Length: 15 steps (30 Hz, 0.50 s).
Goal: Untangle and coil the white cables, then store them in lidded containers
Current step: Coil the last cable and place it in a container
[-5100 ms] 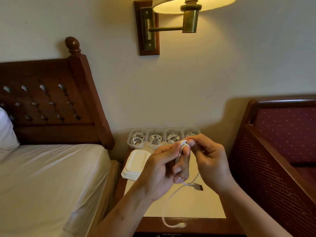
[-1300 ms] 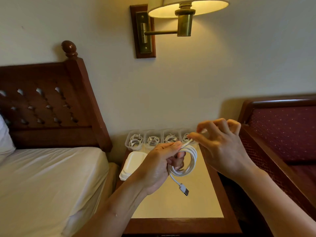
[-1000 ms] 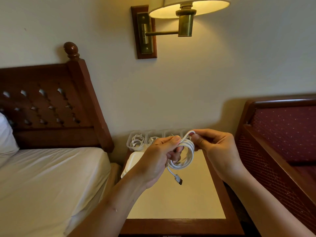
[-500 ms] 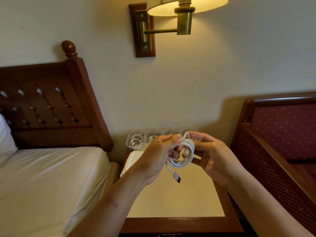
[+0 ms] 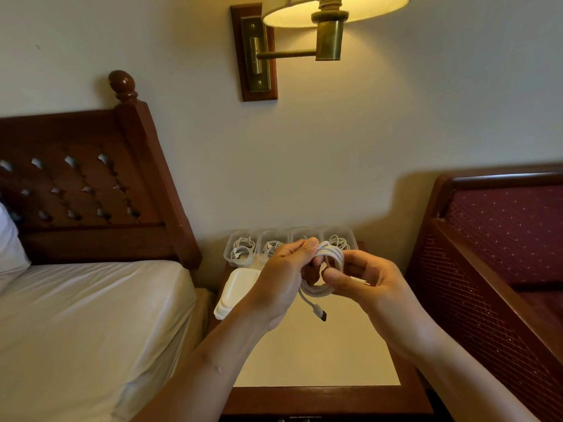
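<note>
A coiled white cable (image 5: 330,257) is held in the air above the nightstand (image 5: 316,354). My left hand (image 5: 283,278) pinches the coil at its top, thumb over the loops. My right hand (image 5: 365,278) grips the coil's right side and holds the cable's free end between its fingers. A USB plug (image 5: 320,313) dangles below the coil. Several clear open containers (image 5: 240,251) with coiled cables inside stand in a row at the back of the nightstand. A stack of white lids (image 5: 236,290) lies in front of them at the left.
A bed with a white sheet (image 5: 91,330) and dark wooden headboard (image 5: 91,190) is at the left. A red upholstered wooden bench (image 5: 499,245) stands at the right. A brass wall lamp (image 5: 329,28) hangs above the nightstand.
The loose cable has been wound into a coil in my left hand. My right hand came back to the coil and closed on its right side and free end.
</note>
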Tool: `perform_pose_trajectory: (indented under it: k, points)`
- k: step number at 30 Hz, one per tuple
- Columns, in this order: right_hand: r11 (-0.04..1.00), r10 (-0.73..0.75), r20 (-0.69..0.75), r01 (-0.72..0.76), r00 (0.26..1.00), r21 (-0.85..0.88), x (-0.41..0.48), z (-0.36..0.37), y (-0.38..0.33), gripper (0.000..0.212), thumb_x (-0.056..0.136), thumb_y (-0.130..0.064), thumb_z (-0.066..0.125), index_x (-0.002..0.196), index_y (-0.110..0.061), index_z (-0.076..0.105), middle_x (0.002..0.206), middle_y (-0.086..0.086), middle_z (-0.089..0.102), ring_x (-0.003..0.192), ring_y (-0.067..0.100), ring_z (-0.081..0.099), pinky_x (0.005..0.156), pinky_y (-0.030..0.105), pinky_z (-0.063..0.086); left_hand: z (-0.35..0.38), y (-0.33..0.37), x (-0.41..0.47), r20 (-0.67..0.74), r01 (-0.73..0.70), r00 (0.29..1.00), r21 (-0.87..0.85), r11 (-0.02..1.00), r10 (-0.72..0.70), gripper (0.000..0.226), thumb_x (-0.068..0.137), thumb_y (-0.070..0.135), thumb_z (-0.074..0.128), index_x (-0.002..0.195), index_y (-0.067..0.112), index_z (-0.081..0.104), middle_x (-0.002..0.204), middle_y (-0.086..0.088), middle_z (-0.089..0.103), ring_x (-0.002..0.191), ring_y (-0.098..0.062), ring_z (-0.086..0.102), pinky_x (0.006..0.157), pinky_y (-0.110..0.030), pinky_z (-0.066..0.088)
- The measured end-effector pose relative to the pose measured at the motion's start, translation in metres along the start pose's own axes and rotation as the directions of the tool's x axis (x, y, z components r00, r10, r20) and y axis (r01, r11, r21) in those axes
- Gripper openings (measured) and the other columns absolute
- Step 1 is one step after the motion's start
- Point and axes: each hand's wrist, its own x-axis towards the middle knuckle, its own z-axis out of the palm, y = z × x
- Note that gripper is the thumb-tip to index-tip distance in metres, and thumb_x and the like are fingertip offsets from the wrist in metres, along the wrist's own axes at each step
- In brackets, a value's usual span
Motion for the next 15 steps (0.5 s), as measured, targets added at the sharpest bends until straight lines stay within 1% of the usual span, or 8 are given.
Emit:
perform_pose_trajectory:
  k: [2, 3, 6, 8, 10, 12, 13, 15]
  points:
    - [0.987, -0.078, -0.085, 0.064, 0.993, -0.149, -0.001, 0.003, 0.002, 0.026, 0.095, -0.020, 0.070, 0.121, -0.016, 0.072, 0.108, -0.001, 0.078, 0.105, 0.017, 0.074, 0.099, 0.045, 0.058, 0.000, 0.001, 0.000, 0.015, -0.001, 1.000, 0.007, 1.000, 0.001, 0.042, 0.110, 0.029, 0.042, 0.078, 0.008, 0.057, 0.075, -0.009, 0.045, 0.071, -0.018, 0.040, 0.072, -0.030, 0.033]
    - [0.978, -0.118, -0.097, 0.099, 0.988, -0.182, -0.001, 0.004, 0.002, 0.028, 0.094, -0.019, 0.070, 0.122, -0.017, 0.072, 0.107, -0.003, 0.078, 0.105, 0.014, 0.074, 0.097, 0.042, 0.059, 0.000, 0.002, -0.001, 0.022, 0.000, 1.000, 0.005, 1.000, 0.000, 0.043, 0.110, 0.029, 0.042, 0.075, 0.011, 0.057, 0.072, -0.006, 0.045, 0.067, -0.013, 0.038, 0.070, -0.029, 0.032]
    - [0.903, -0.284, -0.143, 0.214, 0.948, -0.373, -0.004, 0.006, 0.006, 0.042, 0.087, -0.021, 0.080, 0.127, -0.018, 0.069, 0.107, -0.008, 0.078, 0.103, 0.007, 0.074, 0.089, 0.031, 0.062, 0.000, 0.002, -0.001, 0.019, -0.005, 1.000, 0.011, 1.000, 0.005, 0.045, 0.111, 0.030, 0.041, 0.074, 0.012, 0.058, 0.071, -0.006, 0.049, 0.066, -0.011, 0.041, 0.069, -0.027, 0.035]
    - [0.822, -0.416, -0.217, 0.263, 0.883, -0.506, -0.004, 0.007, 0.011, 0.041, 0.083, -0.024, 0.083, 0.121, -0.016, 0.071, 0.102, -0.011, 0.078, 0.096, 0.000, 0.074, 0.081, 0.026, 0.063, -0.001, 0.002, 0.000, 0.007, -0.021, 1.000, 0.017, 1.000, 0.021, 0.043, 0.111, 0.029, 0.041, 0.076, 0.010, 0.058, 0.073, -0.005, 0.046, 0.064, -0.009, 0.039, 0.067, -0.024, 0.033]
    - [0.742, -0.549, -0.264, 0.317, 0.793, -0.590, -0.004, 0.006, 0.013, 0.030, 0.080, -0.026, 0.085, 0.106, -0.014, 0.076, 0.096, -0.008, 0.077, 0.088, 0.004, 0.076, 0.072, 0.030, 0.064, -0.003, 0.003, 0.001, -0.017, -0.037, 0.999, 0.027, 0.999, 0.037, 0.042, 0.111, 0.027, 0.040, 0.077, 0.010, 0.058, 0.072, -0.002, 0.043, 0.063, -0.008, 0.036, 0.064, -0.022, 0.031]
    - [0.620, -0.676, -0.221, 0.379, 0.703, -0.687, -0.002, 0.003, 0.015, 0.020, 0.080, -0.023, 0.087, 0.094, -0.010, 0.079, 0.094, -0.002, 0.073, 0.083, 0.014, 0.073, 0.065, 0.035, 0.061, -0.003, 0.005, 0.002, -0.055, -0.045, 0.997, 0.051, 0.998, 0.048, 0.041, 0.112, 0.025, 0.039, 0.078, 0.010, 0.058, 0.070, 0.000, 0.042, 0.063, -0.010, 0.035, 0.063, -0.024, 0.031]
    - [0.542, -0.728, -0.162, 0.414, 0.666, -0.731, -0.002, 0.001, 0.016, 0.015, 0.082, -0.019, 0.087, 0.090, -0.009, 0.079, 0.093, 0.000, 0.071, 0.081, 0.017, 0.070, 0.064, 0.036, 0.059, -0.002, 0.004, 0.003, -0.070, -0.048, 0.996, 0.076, 0.996, 0.053, 0.041, 0.112, 0.026, 0.039, 0.078, 0.011, 0.057, 0.069, -0.002, 0.042, 0.065, -0.014, 0.035, 0.064, -0.027, 0.031]
    - [0.398, -0.786, 0.016, 0.525, 0.619, -0.752, 0.001, -0.001, 0.016, 0.010, 0.086, -0.013, 0.085, 0.089, -0.007, 0.079, 0.091, 0.002, 0.070, 0.078, 0.020, 0.066, 0.063, 0.038, 0.056, 0.001, 0.002, 0.004, -0.075, -0.051, 0.995, 0.125, 0.991, 0.061, 0.043, 0.112, 0.031, 0.040, 0.076, 0.016, 0.058, 0.074, -0.010, 0.041, 0.073, -0.025, 0.035, 0.071, -0.037, 0.032]
